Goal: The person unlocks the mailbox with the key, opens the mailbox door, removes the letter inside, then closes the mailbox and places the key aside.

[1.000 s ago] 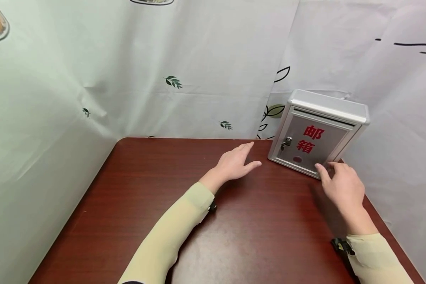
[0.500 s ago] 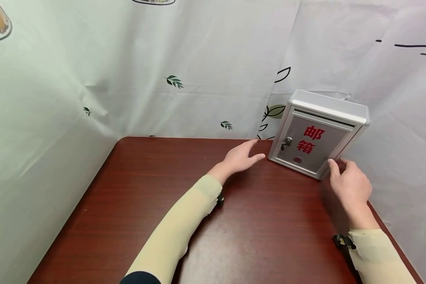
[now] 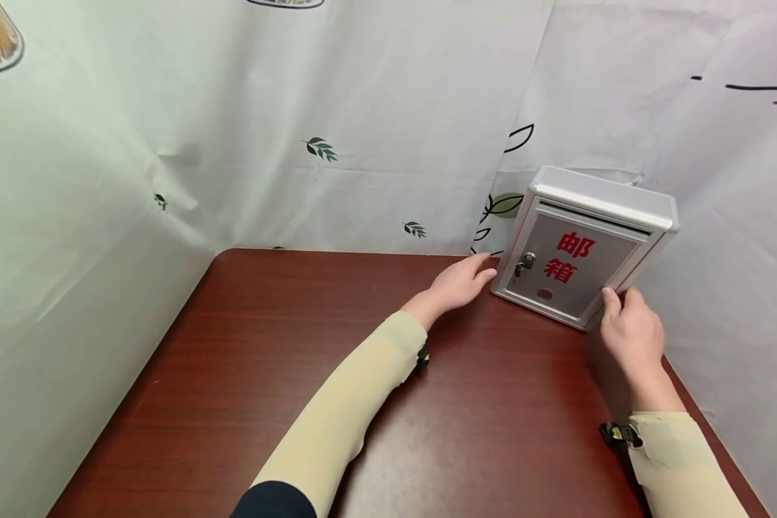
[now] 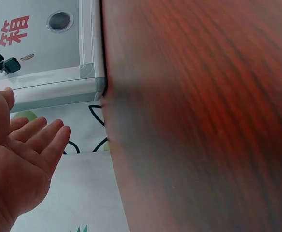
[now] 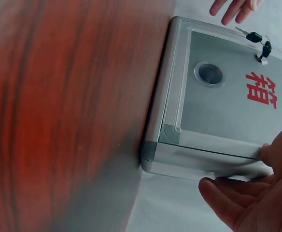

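A silver metal mailbox [image 3: 592, 277] with red characters on its door stands upright at the back right of the table. Keys [image 5: 255, 37] hang from the lock [image 3: 527, 259] at the left of its shut door. My left hand [image 3: 461, 282] reaches to the mailbox's lower left side, fingers extended and thumb tip right by the edge; in the left wrist view the palm [image 4: 20, 169] holds nothing. On the opposite side, my right hand [image 3: 634, 334] has its thumb at the front right edge and its fairly straight fingers [image 5: 223, 198] along the side wall.
The mailbox stands on a dark red-brown wooden table [image 3: 285, 345]. White cloth [image 3: 388, 129] with leaf prints hangs behind the table and along both sides, close behind the mailbox. Both forearms wear pale yellow sleeves [image 3: 343, 403] with dark wrist devices.
My left hand has moved right and slightly forward to the mailbox's left side. My right hand has shifted from the lower front corner to the right side edge. The mailbox stands in place.
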`<state>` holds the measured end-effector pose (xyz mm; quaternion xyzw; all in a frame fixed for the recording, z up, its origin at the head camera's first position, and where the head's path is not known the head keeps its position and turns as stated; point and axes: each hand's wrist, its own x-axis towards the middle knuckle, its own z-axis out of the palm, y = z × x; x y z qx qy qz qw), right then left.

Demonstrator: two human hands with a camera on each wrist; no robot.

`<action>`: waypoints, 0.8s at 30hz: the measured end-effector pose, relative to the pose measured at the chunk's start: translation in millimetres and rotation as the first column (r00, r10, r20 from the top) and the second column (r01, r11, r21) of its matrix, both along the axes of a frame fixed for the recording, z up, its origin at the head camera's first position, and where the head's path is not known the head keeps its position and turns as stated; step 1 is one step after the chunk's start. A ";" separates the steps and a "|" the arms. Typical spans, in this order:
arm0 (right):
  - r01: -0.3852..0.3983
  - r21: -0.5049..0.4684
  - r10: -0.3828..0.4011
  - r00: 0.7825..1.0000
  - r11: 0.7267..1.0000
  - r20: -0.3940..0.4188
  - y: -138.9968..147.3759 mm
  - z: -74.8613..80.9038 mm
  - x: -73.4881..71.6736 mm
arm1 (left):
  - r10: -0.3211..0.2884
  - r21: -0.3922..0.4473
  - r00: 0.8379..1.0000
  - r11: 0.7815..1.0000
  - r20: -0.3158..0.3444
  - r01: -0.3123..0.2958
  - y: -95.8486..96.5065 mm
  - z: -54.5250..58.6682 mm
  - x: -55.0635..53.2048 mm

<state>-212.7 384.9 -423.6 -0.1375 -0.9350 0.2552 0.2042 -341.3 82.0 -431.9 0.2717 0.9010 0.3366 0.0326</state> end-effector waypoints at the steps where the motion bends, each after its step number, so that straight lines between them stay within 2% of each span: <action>1: -0.004 -0.002 0.004 1.000 1.000 -0.005 0.0 -0.3 0.5 | 0.000 -0.003 1.000 1.000 0.002 0.000 2.2 0.0 -0.9; 6: -0.030 0.004 0.030 0.998 1.000 -0.049 1.8 -0.3 2.6 | -0.012 0.000 1.000 1.000 0.006 0.012 11.4 -0.8 -5.5; 14: -0.053 0.043 0.056 0.994 0.998 -0.091 4.3 -2.9 2.2 | -0.040 0.179 0.997 0.984 0.073 0.027 17.3 -2.4 -6.4; 19: -0.067 0.059 0.073 0.992 0.996 -0.107 6.2 -2.6 3.0 | -0.047 0.180 0.996 0.983 0.071 0.034 21.6 -1.1 -4.8; 24: -0.066 0.070 0.074 0.990 0.995 -0.121 6.1 -1.9 5.2 | -0.026 0.118 0.999 0.993 0.041 0.021 27.0 -1.0 -5.4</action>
